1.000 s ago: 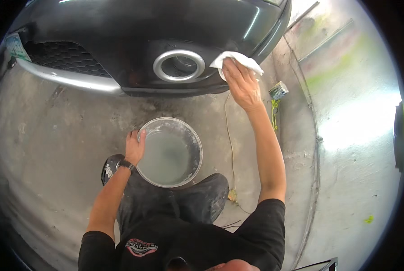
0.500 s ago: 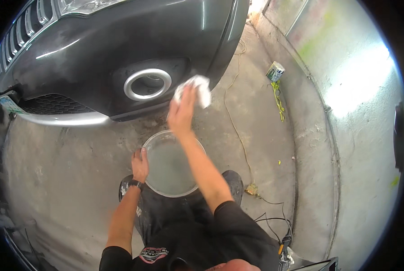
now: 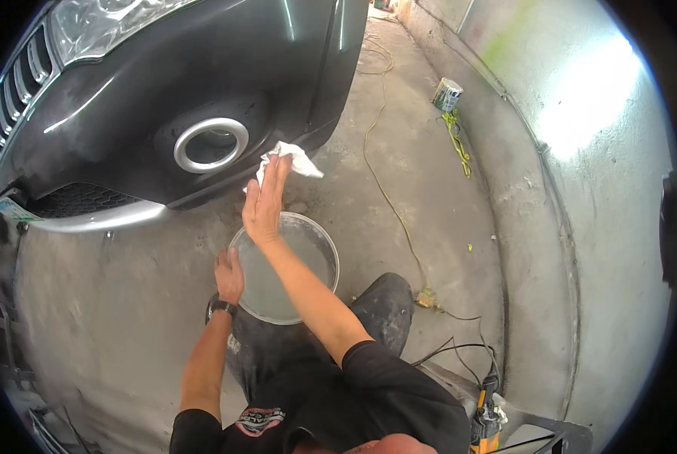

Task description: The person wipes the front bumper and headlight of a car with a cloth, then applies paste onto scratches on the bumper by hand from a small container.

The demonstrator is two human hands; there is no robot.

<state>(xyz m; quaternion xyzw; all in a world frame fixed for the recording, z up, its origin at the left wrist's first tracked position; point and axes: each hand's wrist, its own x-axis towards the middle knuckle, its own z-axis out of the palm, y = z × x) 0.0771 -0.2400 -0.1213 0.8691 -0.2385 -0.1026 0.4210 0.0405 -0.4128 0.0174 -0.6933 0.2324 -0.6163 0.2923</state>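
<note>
My right hand (image 3: pixel 266 204) presses a crumpled white cloth (image 3: pixel 297 160) against the lower edge of a dark grey car bumper (image 3: pixel 278 83), its fingers laid over the cloth. Just left of the cloth is a silver ring (image 3: pixel 211 145) around a round fog-light opening. Between my knees stands a round bucket (image 3: pixel 337 261) with a pale rim and cloudy grey-green contents. My left hand (image 3: pixel 230 278), with a dark watch on the wrist, grips the bucket's left rim, thumb on the rim and fingers along the outside. My right forearm crosses above the bucket and hides part of it.
A cable (image 3: pixel 387 181) runs along the concrete floor to a yellowish connector (image 3: pixel 427 297). Farther right lie a paint can (image 3: pixel 446 94) and a yellow-green strap (image 3: pixel 456 144) near the wall (image 3: pixel 535 189). An orange and black power tool (image 3: pixel 487 424) is at the lower right.
My right hand and the cloth have moved left along the bumper's lower edge. The view has shifted, so the car sits farther left. My left hand stays at the bucket.
</note>
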